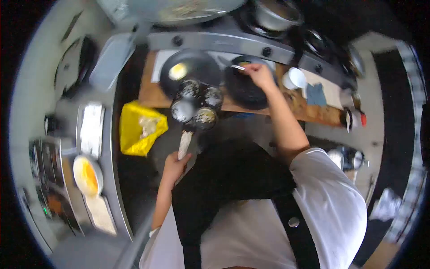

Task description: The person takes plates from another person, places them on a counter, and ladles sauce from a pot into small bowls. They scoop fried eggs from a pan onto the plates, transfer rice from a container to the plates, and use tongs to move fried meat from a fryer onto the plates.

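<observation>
My left hand [176, 166] is wrapped round the pale, wrapped-looking handle of a pan with several round cups [183, 110], held out in front of my apron. The cups are dark and worn, with whitish patches. Behind it, partly covered, lies a large dark round pan [195, 62] with a pale yellow egg-like round [178, 71] on its left side. My right hand [260, 75] is closed on a thin, shiny metal utensil [238, 67], its kind blurred. Its tip points left, over a second black round pan [246, 92] with a small yellow piece near its far edge.
Both dark pans rest on a wooden board [150, 92] before the stove. A white cup [294, 78] and a blue cloth [316, 94] are right of them. A yellow bag [134, 136] hangs at left, near a white bowl [88, 175] with yellow-orange contents. A pot [277, 18] stands behind.
</observation>
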Available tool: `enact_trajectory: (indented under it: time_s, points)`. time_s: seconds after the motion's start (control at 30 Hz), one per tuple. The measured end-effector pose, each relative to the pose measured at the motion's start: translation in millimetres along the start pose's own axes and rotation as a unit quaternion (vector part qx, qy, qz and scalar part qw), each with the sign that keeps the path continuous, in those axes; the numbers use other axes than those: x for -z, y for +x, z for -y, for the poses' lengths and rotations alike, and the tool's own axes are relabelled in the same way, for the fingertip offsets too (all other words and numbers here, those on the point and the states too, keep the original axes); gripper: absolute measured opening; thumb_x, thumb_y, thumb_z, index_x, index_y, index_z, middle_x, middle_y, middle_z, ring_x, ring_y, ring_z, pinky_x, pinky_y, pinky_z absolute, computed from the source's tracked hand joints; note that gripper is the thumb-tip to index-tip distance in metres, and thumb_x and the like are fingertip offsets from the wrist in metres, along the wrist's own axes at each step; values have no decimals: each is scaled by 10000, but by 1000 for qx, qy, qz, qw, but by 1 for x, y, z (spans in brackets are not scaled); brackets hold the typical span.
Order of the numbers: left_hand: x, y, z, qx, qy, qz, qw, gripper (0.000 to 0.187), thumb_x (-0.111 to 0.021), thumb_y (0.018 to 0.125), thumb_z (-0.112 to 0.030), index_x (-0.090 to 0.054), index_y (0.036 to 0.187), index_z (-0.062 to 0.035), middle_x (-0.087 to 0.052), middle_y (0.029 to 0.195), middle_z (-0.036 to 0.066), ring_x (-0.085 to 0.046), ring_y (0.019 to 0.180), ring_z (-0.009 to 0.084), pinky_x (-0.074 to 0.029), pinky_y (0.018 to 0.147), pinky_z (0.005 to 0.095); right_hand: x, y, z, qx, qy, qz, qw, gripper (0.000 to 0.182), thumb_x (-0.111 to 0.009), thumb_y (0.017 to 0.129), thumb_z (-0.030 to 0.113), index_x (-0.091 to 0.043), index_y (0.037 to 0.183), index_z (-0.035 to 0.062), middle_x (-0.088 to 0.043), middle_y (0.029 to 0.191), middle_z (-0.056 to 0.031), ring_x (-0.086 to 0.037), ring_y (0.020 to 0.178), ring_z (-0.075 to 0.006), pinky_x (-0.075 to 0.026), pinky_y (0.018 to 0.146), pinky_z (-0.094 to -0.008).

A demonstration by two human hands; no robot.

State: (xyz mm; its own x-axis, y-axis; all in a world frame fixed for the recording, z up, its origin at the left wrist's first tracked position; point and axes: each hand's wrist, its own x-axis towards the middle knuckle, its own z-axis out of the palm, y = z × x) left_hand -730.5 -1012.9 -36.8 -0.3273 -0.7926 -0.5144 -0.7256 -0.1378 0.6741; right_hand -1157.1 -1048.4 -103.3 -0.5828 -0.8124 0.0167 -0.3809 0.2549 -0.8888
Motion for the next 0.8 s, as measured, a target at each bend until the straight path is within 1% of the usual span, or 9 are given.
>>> enact_trajectory:
  time_s: [0.07,0.13,0.23,0.33,0.4,0.47,0.67,0.73,0.8]
  points:
    - [17,-6,-15,-22,11,56,998,312,-678,868,-260,-560,701,-24,-507,551,11,-483,479,103,-368,454,297,17,-47,-16,-75,157,33,984,173,-637,888,149,-723,1002,51,-692,933,7,-597,855,-91,-450,807,-239]
    - [36,11,12,-133,14,91,987,327,-680,870,-267,-537,683,-41,-511,551,9,-482,460,106,-356,432,282,30,-108,-17,-74,278,20,957,226,-639,896,164,-691,1089,58,-667,931,29,-565,834,-65,-432,770,-218]
    - [62,12,-1,-123,-11,182,976,291,-666,886,-267,-530,715,-75,-481,537,-10,-443,432,82,-325,404,247,39,-198,19,-146,354,-59,922,280,-627,910,181,-648,1161,60,-634,916,45,-534,799,-48,-413,740,-203]
    - [85,36,4,-100,-35,273,956,270,-646,903,-253,-498,745,-92,-452,518,-17,-414,405,75,-308,383,240,15,-276,26,-190,398,-173,881,278,-585,918,173,-650,1173,85,-607,865,57,-495,723,-46,-385,630,-190]
    - [99,49,4,-88,-39,316,944,265,-634,912,-243,-476,756,-98,-437,510,-20,-398,387,76,-298,369,241,-6,-326,32,-193,407,-224,864,271,-580,920,173,-653,1166,86,-595,850,61,-480,707,-38,-368,616,-180]
    - [107,45,1,-83,-133,376,913,274,-616,923,-233,-439,751,-112,-425,504,-21,-372,363,83,-278,345,246,-12,-381,56,-186,398,-261,859,264,-575,922,173,-655,1158,86,-582,835,64,-465,691,-30,-352,602,-171]
    - [102,50,17,-118,-212,420,874,283,-616,925,-271,-455,738,-134,-411,511,-41,-352,371,72,-261,350,245,-86,-571,95,-210,382,-421,796,296,-568,913,161,-633,1170,29,-549,818,61,-445,652,-35,-334,567,-173]
    - [80,70,14,-196,-167,362,896,305,-619,921,-294,-447,716,-149,-392,511,-53,-341,373,68,-235,351,248,-115,-629,101,-209,361,-485,769,307,-571,909,161,-626,1183,35,-543,810,55,-445,642,-34,-329,549,-171]
    - [59,93,0,-194,-202,422,862,303,-611,923,-290,-446,715,-144,-389,512,-53,-333,382,76,-272,357,254,-140,-661,101,-203,363,-512,752,309,-574,908,167,-622,1187,44,-545,811,51,-450,639,-34,-332,541,-170]
